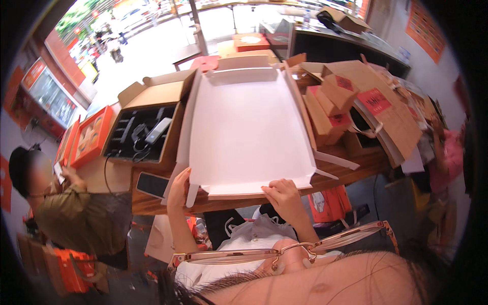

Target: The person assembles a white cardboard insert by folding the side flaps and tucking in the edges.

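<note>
A large, shallow cardboard box (249,122), white inside and brown outside, lies unfolded in front of me with its far wall standing up. My left hand (179,189) grips the side flap at the near left corner, with the thumb along the edge. My right hand (282,195) pinches the folded near wall right of its middle, fingers curled over the top. Narrow corner flaps stick out at both near corners. The undersides of both hands' grips are hidden.
The box rests on a wooden table (216,204). Left of it are a black phone (151,185), an open carton (165,94) with a grey device (158,130) and cables, and an orange tray (91,136). Brown boxes (325,109) crowd the right. A seated person (81,216) is at left.
</note>
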### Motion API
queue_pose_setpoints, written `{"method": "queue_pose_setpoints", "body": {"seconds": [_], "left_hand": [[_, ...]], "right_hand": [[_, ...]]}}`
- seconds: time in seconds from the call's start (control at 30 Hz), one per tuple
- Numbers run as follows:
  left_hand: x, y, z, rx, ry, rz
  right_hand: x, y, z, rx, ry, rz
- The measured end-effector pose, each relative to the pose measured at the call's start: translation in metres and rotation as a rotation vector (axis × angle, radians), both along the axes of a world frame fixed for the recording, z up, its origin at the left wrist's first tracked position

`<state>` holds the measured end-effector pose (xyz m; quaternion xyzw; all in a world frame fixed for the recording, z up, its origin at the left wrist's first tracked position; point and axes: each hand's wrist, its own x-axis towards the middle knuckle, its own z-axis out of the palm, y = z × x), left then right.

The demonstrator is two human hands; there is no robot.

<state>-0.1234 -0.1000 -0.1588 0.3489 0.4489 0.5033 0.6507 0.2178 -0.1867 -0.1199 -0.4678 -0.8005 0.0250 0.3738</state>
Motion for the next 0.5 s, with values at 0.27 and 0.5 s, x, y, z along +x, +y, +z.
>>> {"method": "queue_pose_setpoints", "body": {"seconds": [0.27, 0.5], "left_hand": [[0.016, 0.006, 0.000, 0.115, 0.408, 0.052], [0.038, -0.001, 0.011, 0.330, 1.061, 0.129]], "right_hand": [[0.001, 0.002, -0.007, -0.058, -0.004, 0.015], [0.012, 0.005, 0.000, -0.056, 0.065, -0.093]]}}
